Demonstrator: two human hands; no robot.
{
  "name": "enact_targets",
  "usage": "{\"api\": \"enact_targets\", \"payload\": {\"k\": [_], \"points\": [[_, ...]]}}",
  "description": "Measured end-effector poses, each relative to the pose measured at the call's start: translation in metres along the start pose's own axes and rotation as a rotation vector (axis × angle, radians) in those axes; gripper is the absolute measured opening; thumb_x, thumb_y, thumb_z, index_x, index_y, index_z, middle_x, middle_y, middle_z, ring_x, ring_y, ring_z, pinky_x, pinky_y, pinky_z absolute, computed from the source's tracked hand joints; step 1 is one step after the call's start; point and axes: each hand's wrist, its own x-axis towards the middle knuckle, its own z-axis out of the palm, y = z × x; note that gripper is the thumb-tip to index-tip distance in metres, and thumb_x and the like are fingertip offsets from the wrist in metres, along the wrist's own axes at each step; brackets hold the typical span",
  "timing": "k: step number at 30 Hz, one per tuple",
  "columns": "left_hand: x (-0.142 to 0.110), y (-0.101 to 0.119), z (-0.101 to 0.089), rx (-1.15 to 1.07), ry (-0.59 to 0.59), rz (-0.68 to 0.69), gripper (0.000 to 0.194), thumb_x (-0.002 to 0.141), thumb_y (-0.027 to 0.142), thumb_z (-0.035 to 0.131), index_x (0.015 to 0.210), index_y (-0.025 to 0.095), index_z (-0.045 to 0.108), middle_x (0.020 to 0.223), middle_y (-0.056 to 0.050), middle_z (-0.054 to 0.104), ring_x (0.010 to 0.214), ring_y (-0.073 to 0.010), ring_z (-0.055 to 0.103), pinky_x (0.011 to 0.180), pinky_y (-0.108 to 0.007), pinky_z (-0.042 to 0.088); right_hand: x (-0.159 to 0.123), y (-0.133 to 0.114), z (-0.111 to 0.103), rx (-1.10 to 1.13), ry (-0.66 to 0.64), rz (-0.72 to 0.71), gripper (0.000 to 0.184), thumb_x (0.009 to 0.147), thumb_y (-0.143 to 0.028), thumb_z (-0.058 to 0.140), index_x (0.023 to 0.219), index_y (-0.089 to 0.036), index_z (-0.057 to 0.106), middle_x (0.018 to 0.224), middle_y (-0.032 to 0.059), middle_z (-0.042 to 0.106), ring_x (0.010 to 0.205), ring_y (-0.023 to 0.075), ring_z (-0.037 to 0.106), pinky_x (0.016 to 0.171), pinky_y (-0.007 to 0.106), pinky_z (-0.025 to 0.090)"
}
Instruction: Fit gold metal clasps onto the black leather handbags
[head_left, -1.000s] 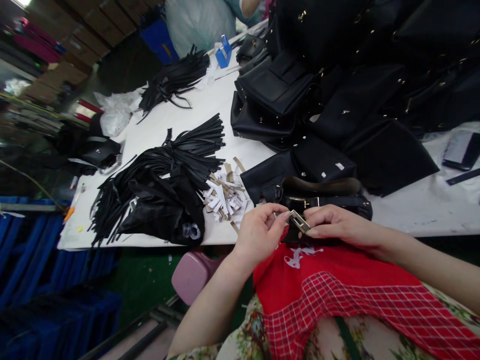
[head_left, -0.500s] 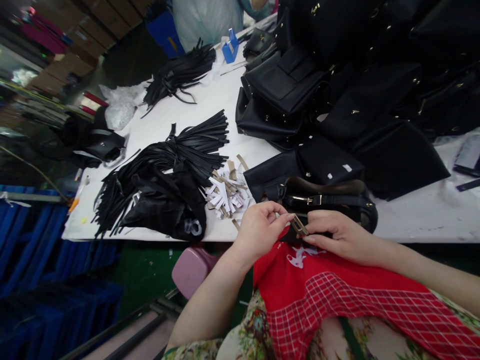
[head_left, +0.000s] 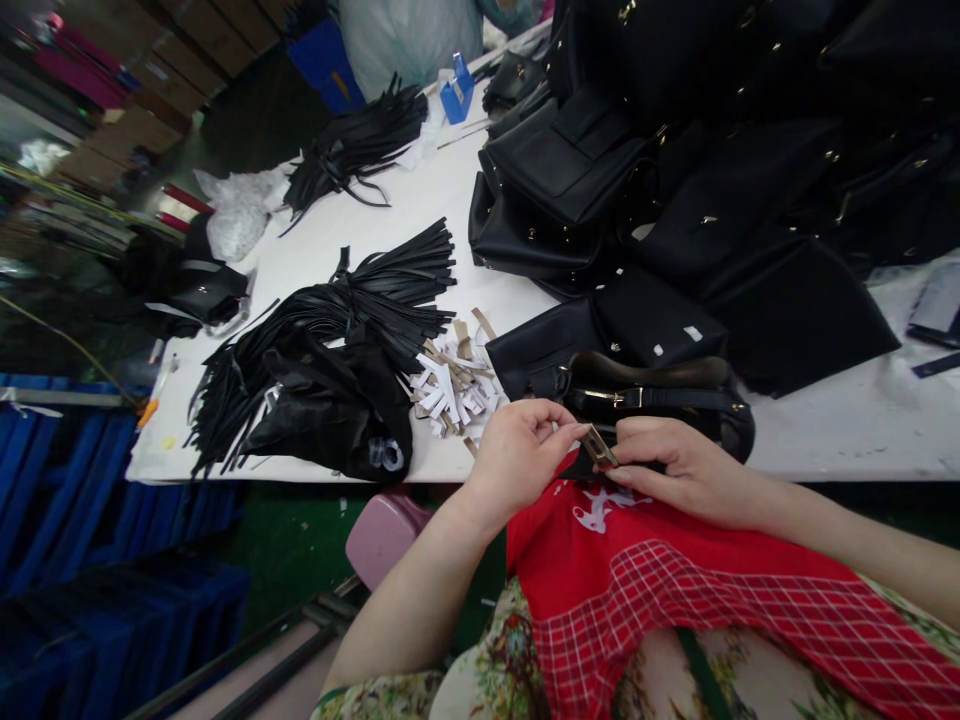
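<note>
A small gold-coloured metal buckle (head_left: 599, 449), roughly rectangular, is held between my two hands above the red apron (head_left: 577, 530). My left hand (head_left: 521, 450) pinches its upper left end between thumb and fingers. On the other side, my right hand (head_left: 667, 462) grips its lower right end with thumb and fingertips. Just behind the hands, a black handbag (head_left: 652, 400) with a gold zipper lies at the table's near edge. Fingers cover both ends of the metal piece, so its full shape is partly hidden.
Black bags (head_left: 562, 190) are heaped across the back and right of the white table (head_left: 817, 440). Bundles of black straps (head_left: 390, 270) and paper scraps (head_left: 450, 390) lie to the left. A pink stool (head_left: 386, 540) stands below the table edge, near blue pallets (head_left: 75, 560).
The metal buckle has turned slightly between my fingers, showing a different face. Both hands keep nearly the same place and grip.
</note>
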Motion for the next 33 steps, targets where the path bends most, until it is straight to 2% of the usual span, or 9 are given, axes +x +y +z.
{"api": "enact_targets", "payload": {"k": [11,15,20,25,29,33], "points": [[0.004,0.004,-0.009,0.116,-0.05,0.014,0.021,0.081,0.033,0.068,0.067,0.018,0.071,0.049,0.007,0.046,0.048,-0.0084,0.037,0.049,-0.024,0.026,0.001,-0.002,0.0,-0.052,0.011,-0.016,0.023,0.097,-0.03,0.052,0.097,-0.021,0.073,0.077,0.0012,0.058,0.071,0.0117,0.054,0.065,0.024,0.038],[0.002,0.001,-0.004,0.133,-0.065,0.053,0.022,0.086,0.033,0.063,0.07,0.019,0.069,0.054,0.004,0.053,0.052,-0.0103,0.045,0.052,-0.025,0.03,0.001,-0.002,0.0,-0.053,0.018,-0.004,0.025,0.097,-0.03,0.051,0.095,-0.02,0.074,0.076,0.0017,0.058,0.071,0.012,0.055,0.065,0.024,0.039],[-0.01,0.0,0.007,0.116,-0.053,0.094,0.017,0.089,0.029,0.059,0.076,0.02,0.067,0.07,0.0,0.066,0.065,-0.0138,0.056,0.062,-0.026,0.039,0.0,0.0,0.002,-0.038,0.05,0.006,0.026,0.097,-0.032,0.051,0.094,-0.02,0.074,0.076,0.0018,0.058,0.069,0.0122,0.055,0.064,0.025,0.04],[-0.02,0.003,0.007,0.025,-0.082,0.087,0.018,0.09,0.031,0.058,0.076,0.02,0.062,0.063,0.003,0.058,0.058,-0.0123,0.051,0.059,-0.025,0.038,0.0,0.0,0.003,-0.045,0.063,0.022,0.025,0.096,-0.032,0.052,0.094,-0.02,0.074,0.072,0.0007,0.056,0.066,0.0116,0.053,0.06,0.024,0.038],[-0.021,0.007,0.009,0.059,0.05,0.09,0.017,0.094,0.029,0.051,0.081,0.019,0.057,0.074,-0.001,0.06,0.068,-0.0147,0.054,0.065,-0.027,0.04,0.002,-0.005,0.006,-0.177,0.133,0.059,0.028,0.096,-0.033,0.05,0.088,-0.019,0.074,0.072,0.0026,0.059,0.069,0.0139,0.055,0.063,0.027,0.037],[-0.016,0.006,0.023,0.004,0.169,0.038,0.014,0.095,0.023,0.048,0.083,0.019,0.054,0.082,-0.004,0.063,0.078,-0.0166,0.058,0.072,-0.028,0.043,0.006,-0.008,0.01,-0.378,0.228,0.122,0.029,0.095,-0.031,0.049,0.082,-0.018,0.072,0.07,0.0042,0.062,0.069,0.0157,0.056,0.063,0.029,0.037]]}}
